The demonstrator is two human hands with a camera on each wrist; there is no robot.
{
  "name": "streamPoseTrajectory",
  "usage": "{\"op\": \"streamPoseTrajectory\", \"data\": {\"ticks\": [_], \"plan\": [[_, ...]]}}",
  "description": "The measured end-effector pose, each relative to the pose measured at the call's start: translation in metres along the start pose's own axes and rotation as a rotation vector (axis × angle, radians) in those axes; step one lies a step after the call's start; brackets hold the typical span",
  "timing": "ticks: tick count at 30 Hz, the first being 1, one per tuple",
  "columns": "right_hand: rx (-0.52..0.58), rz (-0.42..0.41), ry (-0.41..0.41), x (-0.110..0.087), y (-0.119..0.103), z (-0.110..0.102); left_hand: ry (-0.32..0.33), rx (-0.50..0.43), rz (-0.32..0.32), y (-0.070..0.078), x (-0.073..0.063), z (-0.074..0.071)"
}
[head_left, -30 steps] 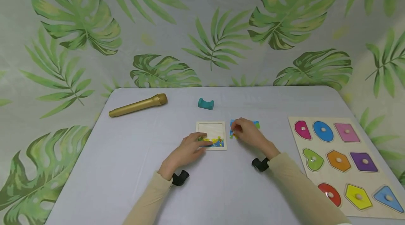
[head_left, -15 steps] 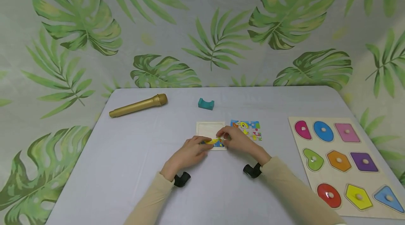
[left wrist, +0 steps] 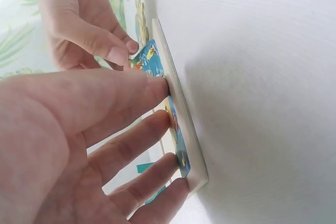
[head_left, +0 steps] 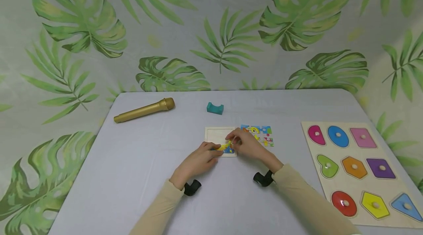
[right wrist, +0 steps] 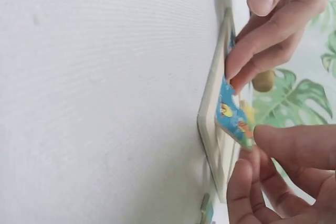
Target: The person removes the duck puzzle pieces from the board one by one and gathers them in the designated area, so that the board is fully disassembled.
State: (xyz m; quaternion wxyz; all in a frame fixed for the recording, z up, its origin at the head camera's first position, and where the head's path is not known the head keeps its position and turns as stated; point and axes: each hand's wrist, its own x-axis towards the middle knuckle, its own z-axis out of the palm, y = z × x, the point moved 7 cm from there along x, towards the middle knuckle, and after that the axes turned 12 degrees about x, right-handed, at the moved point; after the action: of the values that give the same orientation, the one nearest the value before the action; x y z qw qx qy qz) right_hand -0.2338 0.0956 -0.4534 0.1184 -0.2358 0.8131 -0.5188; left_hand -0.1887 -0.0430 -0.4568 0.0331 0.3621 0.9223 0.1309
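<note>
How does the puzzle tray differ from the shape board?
Size: the tray is much smaller than the board.
Contents: the tray has picture pieces along its near side and bare base beyond; the board carries nine plain-coloured shapes with knobs.
Handling: the left hand and right hand are at the tray; neither is on the board.
Shared: both look pale, wood-toned and four-sided.

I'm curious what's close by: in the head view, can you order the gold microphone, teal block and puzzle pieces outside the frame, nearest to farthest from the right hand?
From the right hand:
1. Puzzle pieces: right beside it.
2. Teal block: beyond it, leftward.
3. Gold microphone: far left, toward the back.
</note>
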Motion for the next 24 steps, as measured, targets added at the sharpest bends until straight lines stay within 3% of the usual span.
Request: {"op": "streamPoseTrajectory", "data": {"ticks": [14,24], "plan": [[-0.047,-0.014,-0.016,0.001,0.006,0.002,-0.003,-0.003,-0.025,-0.001,0.001,0.001],[0.041,0.103,0.068,-0.012,0.017,-0.035,-0.016,-0.012,-0.034,-0.002,0.001,0.003]]}}
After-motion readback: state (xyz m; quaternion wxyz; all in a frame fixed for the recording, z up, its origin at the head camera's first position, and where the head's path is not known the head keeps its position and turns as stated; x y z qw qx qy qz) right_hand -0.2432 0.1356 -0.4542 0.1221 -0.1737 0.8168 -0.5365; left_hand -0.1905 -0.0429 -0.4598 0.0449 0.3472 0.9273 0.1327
